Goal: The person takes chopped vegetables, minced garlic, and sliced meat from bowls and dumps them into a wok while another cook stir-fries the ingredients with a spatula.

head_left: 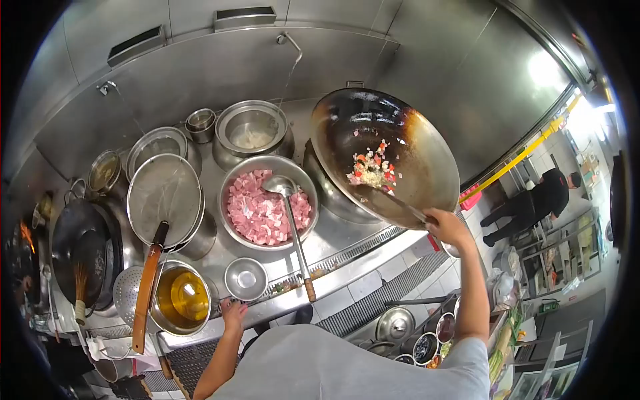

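Note:
My right hand [447, 227] is closed around the handle of a long-handled metal wok tool [404, 207]. The tool's head lies among chopped red and pale pieces [375, 168] in a large wok [427, 170], which is tilted toward me; food hides the head's shape. My left hand [233, 315] rests at the counter's front edge with its fingers apart, holding nothing. Just beyond it sits a small metal bowl [246, 279]. Left of the wok, a large metal bowl holds diced pink meat [263, 217], with a ladle [291, 223] laid across it.
A pot of yellow oil [183, 300] stands at left, beside a wooden-handled strainer [165, 197] and a perforated skimmer [128, 293]. Metal pots [252, 127] line the back. Seasoning containers [425, 347] are at lower right. Another person [533, 203] stands farther right.

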Tool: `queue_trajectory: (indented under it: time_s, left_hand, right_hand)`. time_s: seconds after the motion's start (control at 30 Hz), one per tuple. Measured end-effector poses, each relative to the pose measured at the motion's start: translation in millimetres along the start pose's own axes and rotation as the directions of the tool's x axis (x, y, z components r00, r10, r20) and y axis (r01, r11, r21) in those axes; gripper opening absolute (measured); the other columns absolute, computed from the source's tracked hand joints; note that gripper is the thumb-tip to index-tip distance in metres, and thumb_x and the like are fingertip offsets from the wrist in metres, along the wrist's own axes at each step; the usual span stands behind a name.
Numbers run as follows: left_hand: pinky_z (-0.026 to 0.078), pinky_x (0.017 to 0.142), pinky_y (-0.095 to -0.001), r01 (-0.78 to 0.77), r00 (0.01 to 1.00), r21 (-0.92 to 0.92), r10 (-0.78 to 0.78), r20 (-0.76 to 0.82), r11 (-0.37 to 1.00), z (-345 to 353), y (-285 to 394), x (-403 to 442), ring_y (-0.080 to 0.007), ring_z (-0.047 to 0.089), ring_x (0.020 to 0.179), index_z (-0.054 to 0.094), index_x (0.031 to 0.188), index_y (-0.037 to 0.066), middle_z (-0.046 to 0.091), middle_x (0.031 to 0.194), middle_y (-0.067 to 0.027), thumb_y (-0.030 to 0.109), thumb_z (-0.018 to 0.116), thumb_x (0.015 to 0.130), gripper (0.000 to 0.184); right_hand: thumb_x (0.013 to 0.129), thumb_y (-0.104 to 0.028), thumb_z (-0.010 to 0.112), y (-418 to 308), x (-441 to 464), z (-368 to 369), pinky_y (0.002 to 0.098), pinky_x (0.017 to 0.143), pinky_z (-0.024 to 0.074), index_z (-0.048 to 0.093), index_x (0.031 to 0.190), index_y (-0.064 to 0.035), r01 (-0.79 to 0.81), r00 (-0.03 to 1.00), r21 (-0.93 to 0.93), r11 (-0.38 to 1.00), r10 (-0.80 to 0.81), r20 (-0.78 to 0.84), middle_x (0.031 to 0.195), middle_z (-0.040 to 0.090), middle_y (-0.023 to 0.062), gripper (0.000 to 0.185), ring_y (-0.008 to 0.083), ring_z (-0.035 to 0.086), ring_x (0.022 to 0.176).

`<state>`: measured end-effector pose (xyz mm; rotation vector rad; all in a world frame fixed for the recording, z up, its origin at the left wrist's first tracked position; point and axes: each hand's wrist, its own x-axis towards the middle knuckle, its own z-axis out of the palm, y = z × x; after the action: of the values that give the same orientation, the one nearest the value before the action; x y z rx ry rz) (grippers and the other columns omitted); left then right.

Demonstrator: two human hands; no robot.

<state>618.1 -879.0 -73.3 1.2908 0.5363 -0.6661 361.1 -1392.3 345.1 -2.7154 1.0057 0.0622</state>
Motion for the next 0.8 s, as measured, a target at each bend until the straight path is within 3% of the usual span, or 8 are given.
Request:
queue_trajectory:
  time_s: [0.13,0.2,0.3,0.4,0.5,0.57,0.73,0.8]
  left_hand:
    - [0.057,0.079,-0.0397,-0.042,0.993,0.128,0.027,0.117,0.991,-23.8,6.6,-26.4,-0.0262,0.065,0.095,0.047,0.130,0.009,0.060,0.111,-0.0099,0.012,0.060,0.092,0.041]
    - [0.057,0.077,-0.0387,-0.061,0.980,0.238,0.013,0.197,0.969,-16.1,34.0,-72.0,-0.0252,0.065,0.095,0.049,0.128,0.009,0.061,0.110,-0.0095,0.014,0.060,0.093,0.037]
    - [0.057,0.077,-0.0381,-0.085,0.965,0.333,-0.006,0.263,0.939,10.0,77.3,-122.2,-0.0241,0.065,0.094,0.053,0.123,0.008,0.062,0.108,-0.0094,0.016,0.060,0.094,0.031]
    - [0.057,0.076,-0.0367,-0.158,0.951,0.333,0.052,0.304,0.930,14.6,88.3,-132.9,-0.0224,0.064,0.095,0.054,0.120,0.006,0.063,0.109,-0.0096,0.020,0.059,0.096,0.028]
    - [0.058,0.075,-0.0346,-0.173,0.950,0.345,0.064,0.307,0.923,45.2,105.8,-148.8,-0.0219,0.065,0.094,0.055,0.120,0.006,0.063,0.109,-0.0100,0.020,0.059,0.097,0.027]
    - [0.057,0.074,-0.0319,-0.221,0.921,0.312,0.093,0.377,0.924,59.8,113.9,-148.1,-0.0201,0.065,0.092,0.055,0.120,0.005,0.064,0.109,-0.0098,0.016,0.058,0.098,0.025]
    - [0.056,0.076,-0.0303,-0.310,0.865,0.264,0.156,0.477,0.913,94.1,143.5,-157.0,-0.0173,0.065,0.093,0.056,0.120,0.004,0.064,0.110,-0.0094,0.008,0.055,0.097,0.024]
    - [0.056,0.076,-0.0300,-0.361,0.843,0.256,0.197,0.501,0.897,97.6,151.4,-159.1,-0.0171,0.065,0.092,0.056,0.120,0.003,0.063,0.110,-0.0093,0.007,0.055,0.097,0.024]
  right_hand:
    - [0.091,-0.017,0.055,61.8,128.3,78.2,0.0527,0.087,0.0503,0.062,0.114,-0.0092,-0.054,0.985,-0.013,0.998,0.051,-0.163,0.104,0.067,0.0255,0.025,0.0437,0.065,0.100]
    - [0.089,-0.020,0.061,60.1,173.5,99.3,0.0544,0.084,0.0512,0.058,0.114,-0.0095,-0.208,0.940,-0.025,0.978,0.192,-0.283,0.098,0.068,0.0260,0.028,0.0476,0.064,0.096]
    - [0.094,-0.018,0.052,88.9,204.5,115.4,0.0562,0.082,0.0524,0.057,0.117,-0.0124,-0.310,0.905,-0.050,0.949,0.279,-0.323,0.099,0.068,0.0253,0.024,0.0472,0.065,0.099]
    - [0.093,-0.020,0.056,111.3,162.2,98.4,0.0533,0.082,0.0532,0.057,0.117,-0.0133,-0.271,0.943,-0.146,0.951,0.232,-0.239,0.098,0.069,0.0229,0.025,0.0439,0.066,0.097]
    - [0.089,-0.019,0.062,109.5,73.8,61.5,0.0504,0.080,0.0537,0.058,0.121,-0.0161,-0.081,0.988,-0.199,0.977,0.052,-0.145,0.099,0.069,0.0188,0.032,0.0398,0.067,0.093]
    - [0.085,-0.018,0.067,105.9,25.6,33.8,0.0484,0.079,0.0536,0.061,0.123,-0.0187,-0.032,0.982,-0.186,0.982,-0.004,-0.189,0.098,0.071,0.0147,0.038,0.0363,0.068,0.091]
    - [0.081,-0.013,0.068,94.1,-55.7,-54.5,0.0450,0.081,0.0533,0.070,0.115,-0.0162,-0.065,0.992,-0.227,0.972,0.039,-0.117,0.092,0.073,0.0125,0.034,0.0339,0.069,0.088]
    - [0.081,-0.013,0.068,91.2,-71.4,-86.6,0.0403,0.084,0.0534,0.071,0.116,-0.0138,-0.113,0.994,-0.071,0.991,0.113,-0.017,0.097,0.073,0.0122,0.035,0.0306,0.070,0.090]
